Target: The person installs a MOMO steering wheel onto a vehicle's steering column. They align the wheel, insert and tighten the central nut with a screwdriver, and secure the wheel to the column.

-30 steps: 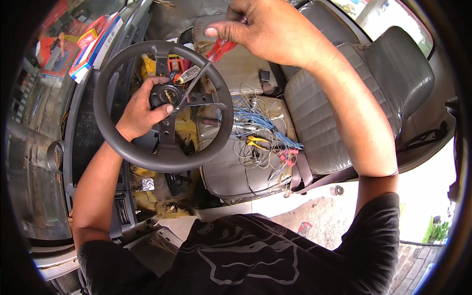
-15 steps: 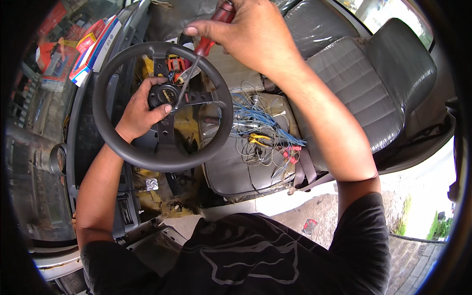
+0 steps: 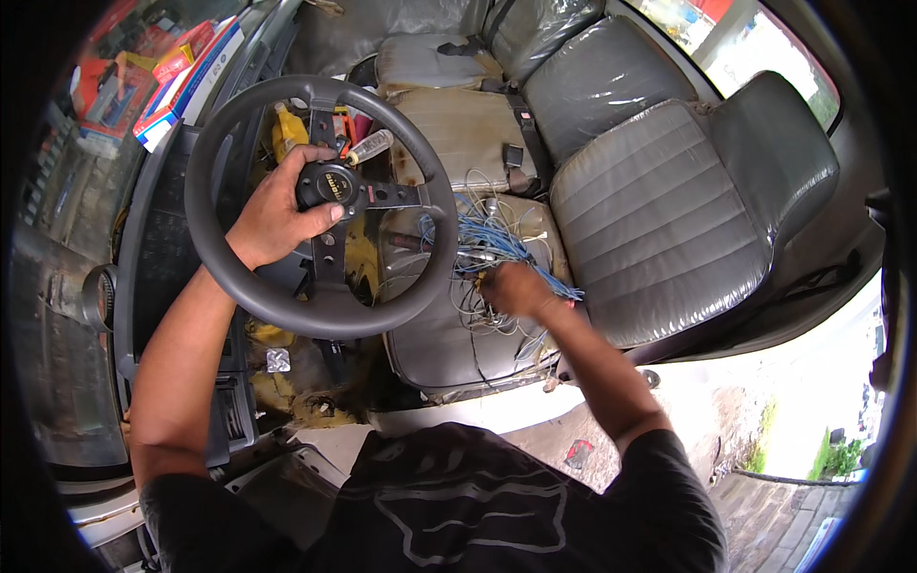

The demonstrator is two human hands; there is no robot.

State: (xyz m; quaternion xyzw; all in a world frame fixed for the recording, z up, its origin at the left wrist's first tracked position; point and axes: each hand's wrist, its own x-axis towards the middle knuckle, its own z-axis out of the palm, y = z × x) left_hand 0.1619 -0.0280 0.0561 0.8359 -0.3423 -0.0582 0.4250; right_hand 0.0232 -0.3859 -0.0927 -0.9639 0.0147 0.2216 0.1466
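My left hand (image 3: 282, 210) is wrapped round the black horn button (image 3: 326, 184) at the hub of a three-spoke steering wheel (image 3: 212, 258), thumb on one side and fingers on the other. My right hand (image 3: 516, 289), smeared by motion, is down at a tangle of blue and pale wires (image 3: 492, 234) on the seat cushion (image 3: 430, 344). A bit of yellow shows at its fingertips; whether it grips anything cannot be made out. Beside the hub, a clear-handled tool (image 3: 371, 146) sticks up. The red-handled screwdriver does not show now.
A grey seat backrest (image 3: 659, 220) rises on the right, with more seats (image 3: 468, 134) beyond. Boxes (image 3: 191, 81) show at the upper left, by the windscreen. A yellow bottle-like thing (image 3: 289, 129) is behind the wheel. A silver foil packet (image 3: 277, 360) lies on the floor.
My right hand has come down from above the wheel, where it held a red-handled screwdriver against the hub, to the wires on the seat. My left hand stays on the horn button.
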